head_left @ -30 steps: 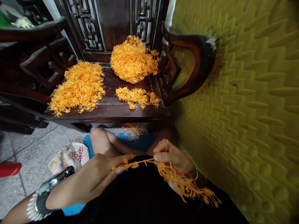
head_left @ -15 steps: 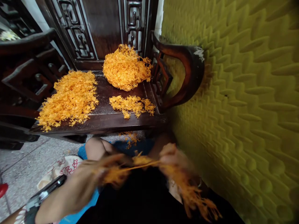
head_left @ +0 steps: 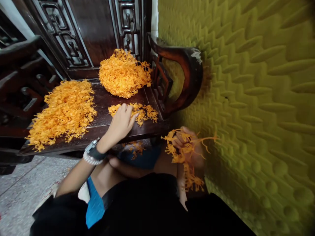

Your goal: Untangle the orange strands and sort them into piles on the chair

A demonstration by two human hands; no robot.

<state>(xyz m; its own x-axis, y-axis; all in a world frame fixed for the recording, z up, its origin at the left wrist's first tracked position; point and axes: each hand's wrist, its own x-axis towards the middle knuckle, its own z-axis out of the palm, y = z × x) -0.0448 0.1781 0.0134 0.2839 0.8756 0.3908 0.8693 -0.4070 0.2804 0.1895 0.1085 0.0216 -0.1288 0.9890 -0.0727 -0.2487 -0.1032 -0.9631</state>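
My left hand (head_left: 123,120) reaches onto the small spread of orange branching plastic pieces (head_left: 150,113) on the dark wooden seat. Its fingers are curled down into them, with the thumb at the right side and the fingertips hidden. Raised beside the green wall, my right hand (head_left: 194,146) is closed around a tangled bunch of the same orange plastic pieces (head_left: 182,155). Some strands stick out to the right and others hang below it. This hand is partly blurred.
A large orange heap (head_left: 125,75) sits at the back of the seat, and another orange heap (head_left: 65,111) covers its left side. A curved wooden armrest (head_left: 193,78) stands against the padded green wall (head_left: 246,98). Loose orange pieces (head_left: 135,149) show below the seat edge.
My left hand has let go of the stretched orange strand and moved forward onto the small spread. My right hand has risen with its bunch. The view has shifted slightly.
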